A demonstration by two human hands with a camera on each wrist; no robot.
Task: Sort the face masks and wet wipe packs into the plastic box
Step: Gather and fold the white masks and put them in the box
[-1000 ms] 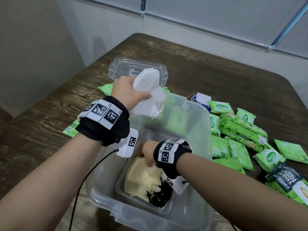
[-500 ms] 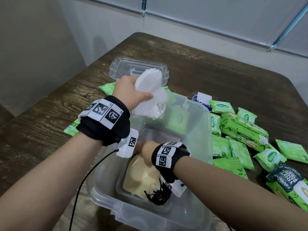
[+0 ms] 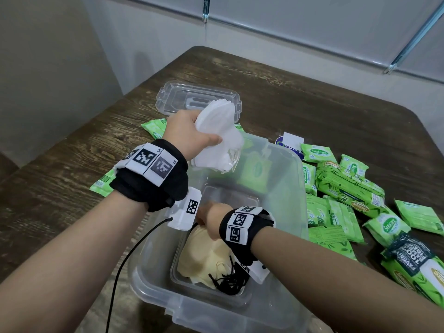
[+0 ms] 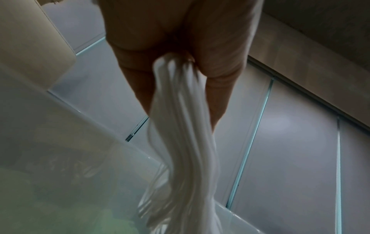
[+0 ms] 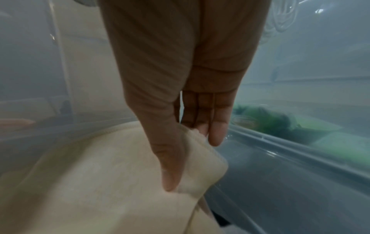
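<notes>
The clear plastic box (image 3: 283, 164) stands on the dark wooden desk (image 3: 72, 164) and serves here as the landmark. Left of the box, two green wet wipe packs (image 3: 102, 183) lie flat on the desk, partly hidden behind the left forearm. Beyond the box, on its far side, the transparent lid (image 3: 182, 94) lies on the desk. Above the far left corner of the box, the left hand (image 3: 189, 134) is raised, and its grip is clenched around a stack of white face masks (image 3: 216, 131); in the left wrist view the white ear loops (image 4: 180, 158) hang down from the fist toward the box rim. Inside the box, in the near part, the right hand (image 3: 210, 219) reaches down to the cream face masks (image 3: 204, 260), which lie on the box bottom with black ear loops (image 3: 228, 282) at their near edge. In the right wrist view the thumb (image 5: 168, 158) and the fingers (image 5: 216, 129) pinch the edge of the top cream mask, so this grip is grasping it. One green pack (image 3: 254, 171) shows through the far wall of the box; I cannot tell if it is inside or behind. Right of the box, many green wet wipe packs (image 3: 350, 188) lie in a loose pile on the desk, some touching the box wall.
</notes>
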